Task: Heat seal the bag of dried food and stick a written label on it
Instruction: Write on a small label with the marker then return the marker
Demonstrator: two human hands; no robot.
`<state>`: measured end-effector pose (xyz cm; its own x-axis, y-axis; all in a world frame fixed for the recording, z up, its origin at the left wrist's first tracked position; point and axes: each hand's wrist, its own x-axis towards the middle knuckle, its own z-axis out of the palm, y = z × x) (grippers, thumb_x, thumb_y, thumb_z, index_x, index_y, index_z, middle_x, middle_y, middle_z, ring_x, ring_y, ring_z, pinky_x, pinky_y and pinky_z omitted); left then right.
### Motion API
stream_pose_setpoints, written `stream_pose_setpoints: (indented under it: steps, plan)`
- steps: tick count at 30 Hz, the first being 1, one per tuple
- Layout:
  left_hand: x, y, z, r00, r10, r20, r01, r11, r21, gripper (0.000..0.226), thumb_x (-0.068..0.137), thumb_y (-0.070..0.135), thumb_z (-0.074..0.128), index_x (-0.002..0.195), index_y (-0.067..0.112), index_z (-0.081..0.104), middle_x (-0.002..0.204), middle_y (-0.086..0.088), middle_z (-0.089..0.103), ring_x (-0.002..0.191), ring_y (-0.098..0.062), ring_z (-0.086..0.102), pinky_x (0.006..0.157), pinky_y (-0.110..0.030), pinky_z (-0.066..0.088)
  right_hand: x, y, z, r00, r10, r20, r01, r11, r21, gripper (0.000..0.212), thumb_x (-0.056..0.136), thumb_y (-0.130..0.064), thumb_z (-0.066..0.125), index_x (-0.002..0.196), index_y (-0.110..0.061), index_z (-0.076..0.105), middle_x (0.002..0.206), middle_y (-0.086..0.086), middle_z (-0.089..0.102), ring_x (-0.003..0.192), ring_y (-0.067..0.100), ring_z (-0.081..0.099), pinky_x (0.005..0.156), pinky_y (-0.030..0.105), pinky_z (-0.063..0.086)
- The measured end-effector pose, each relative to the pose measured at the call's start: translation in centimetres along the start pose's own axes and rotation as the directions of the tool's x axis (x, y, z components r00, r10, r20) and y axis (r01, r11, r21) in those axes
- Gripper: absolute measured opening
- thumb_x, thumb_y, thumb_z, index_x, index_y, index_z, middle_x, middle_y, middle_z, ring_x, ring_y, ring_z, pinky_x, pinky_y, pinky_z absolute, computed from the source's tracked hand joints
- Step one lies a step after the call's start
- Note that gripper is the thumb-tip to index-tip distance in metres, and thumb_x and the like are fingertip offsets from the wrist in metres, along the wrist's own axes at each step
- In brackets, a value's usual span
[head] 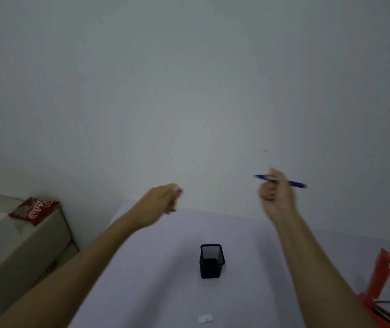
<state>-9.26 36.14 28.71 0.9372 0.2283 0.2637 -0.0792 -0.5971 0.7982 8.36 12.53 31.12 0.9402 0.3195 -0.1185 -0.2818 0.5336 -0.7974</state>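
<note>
My right hand (274, 192) grips the blue pen (295, 183) above the table (156, 280); my left hand (163, 201) is clenched, something small and dark at its fingertips.

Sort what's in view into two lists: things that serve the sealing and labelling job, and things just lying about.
For the job:
- blue pen in the right hand
- small dark piece, likely the pen cap, in the left hand
- white label on the table
- red heat sealer, lid raised

Lying about:
- black mesh pen holder
- red snack packet on the side cabinet
</note>
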Motion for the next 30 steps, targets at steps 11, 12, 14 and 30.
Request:
stream_pose_setpoints:
  steps: [11,12,14,30]
  plan:
    - [-0.3,-4.7,-0.9,0.971,-0.205,-0.125,0.200,0.978,-0.054,0.007,0.088,0.023,0.065,0.091,0.018,0.065,0.076,-0.002,0.072,0.071,-0.015,0.068,0.075,-0.030,0.053,0.9,1.7,-3.4,0.999,0.042,-0.012,-0.042,0.999,0.001,0.029,0.092,-0.021,0.059,0.065,-0.012,0.053,0.040,-0.005,0.040,0.032,0.003,0.027,0.031,0.015,0.022]
    - [-0.3,-4.8,0.0,0.969,-0.219,-0.116,0.211,0.974,-0.077,0.008,0.088,0.024,0.064,0.092,0.017,0.065,0.076,-0.003,0.073,0.070,-0.014,0.068,0.074,-0.028,0.053,0.8,2.2,-3.4,0.998,0.055,-0.013,-0.055,0.998,-0.008,0.029,0.092,-0.021,0.059,0.065,-0.012,0.053,0.040,-0.005,0.040,0.032,0.003,0.028,0.032,0.015,0.022]
    - [-0.4,-5.2,1.7,0.966,-0.240,-0.091,0.230,0.967,-0.114,0.010,0.088,0.025,0.064,0.091,0.016,0.065,0.077,-0.003,0.074,0.069,-0.012,0.068,0.073,-0.027,0.052,0.7,3.0,-3.4,0.997,0.075,-0.012,-0.076,0.996,-0.047,0.028,0.091,-0.022,0.061,0.065,-0.011,0.055,0.041,-0.004,0.042,0.034,0.004,0.029,0.033,0.015,0.022]
    - [-1.3,-13.7,9.1,0.852,-0.523,-0.030,0.516,0.847,-0.131,0.018,0.086,0.026,0.067,0.092,0.010,0.062,0.080,-0.007,0.071,0.068,-0.018,0.065,0.065,-0.028,0.051,0.3,4.6,-5.4,0.986,0.144,-0.086,-0.151,0.984,-0.091,0.027,0.088,-0.026,0.066,0.066,-0.011,0.064,0.049,-0.002,0.045,0.038,0.005,0.033,0.035,0.016,0.026]
